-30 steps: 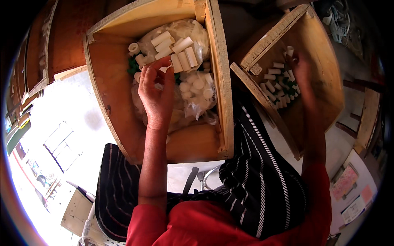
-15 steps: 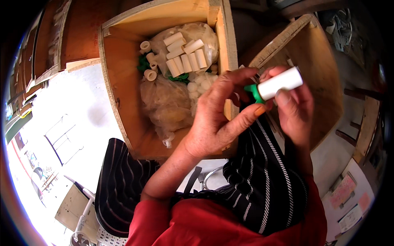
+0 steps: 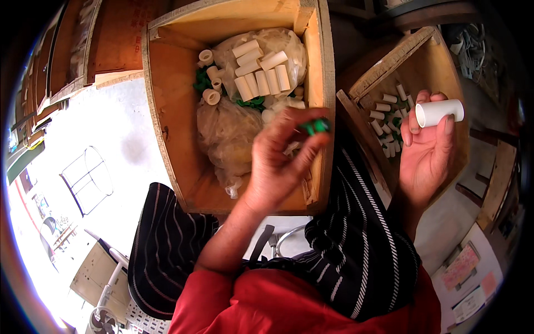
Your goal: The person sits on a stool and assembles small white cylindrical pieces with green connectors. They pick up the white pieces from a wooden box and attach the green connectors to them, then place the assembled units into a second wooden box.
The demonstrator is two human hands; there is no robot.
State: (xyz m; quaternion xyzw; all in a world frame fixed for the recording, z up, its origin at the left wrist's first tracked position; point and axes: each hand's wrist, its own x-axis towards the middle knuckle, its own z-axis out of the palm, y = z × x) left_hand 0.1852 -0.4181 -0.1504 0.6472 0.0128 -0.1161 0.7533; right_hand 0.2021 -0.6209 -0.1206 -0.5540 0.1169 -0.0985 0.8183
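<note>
Between the thumb and fingers of my left hand (image 3: 281,158) is a small green plastic piece (image 3: 318,127), blurred a little, above the right side of the near wooden box (image 3: 325,67). My right hand (image 3: 425,150) grips a short white plastic tube (image 3: 439,113), its hollow end facing left, over the second wooden box (image 3: 453,72). Tube and green piece are apart. In the near box, several white tubes (image 3: 261,69) lie on clear plastic bags (image 3: 228,139). White ring-ended fittings (image 3: 211,97) and more green pieces (image 3: 250,104) sit around them.
Inside the right box lie several white tubes with green parts (image 3: 389,125). My knees in striped trousers (image 3: 356,222) flank the near box's front edge. A small fan (image 3: 104,322) stands at the lower left, and a wooden stool (image 3: 497,172) at the far right.
My hands have moved apart: the green piece has come away from the white tube and gone left with my left hand. My right hand has shifted right with the tube, uncovering the right box's contents.
</note>
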